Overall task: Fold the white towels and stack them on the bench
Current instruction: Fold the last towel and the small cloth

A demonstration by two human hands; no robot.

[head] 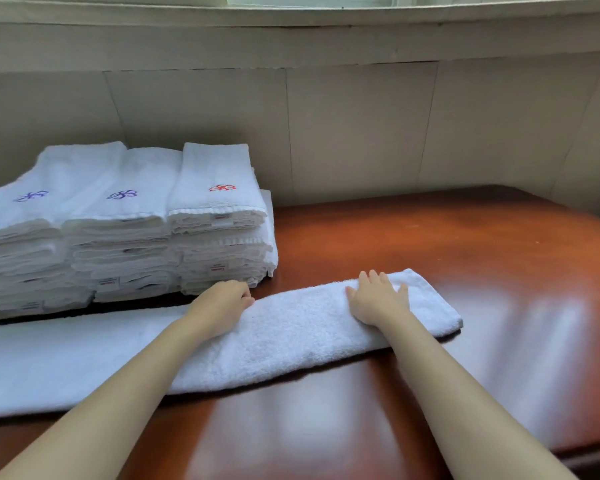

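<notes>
Head view: long folded towel (291, 334) lies on surface (465, 244), pressed by flat right hand (378, 301); left hand (222, 303) is curled at its far edge. Edges should be aligned before folding.

Place: we take this for a hotel or spa linen room.
Linen: we see stacked towels (125, 223), white, with embroidered logos.
Surfaces: we note a polished wooden desk (465, 244) against a panelled wall (361, 126).
</notes>
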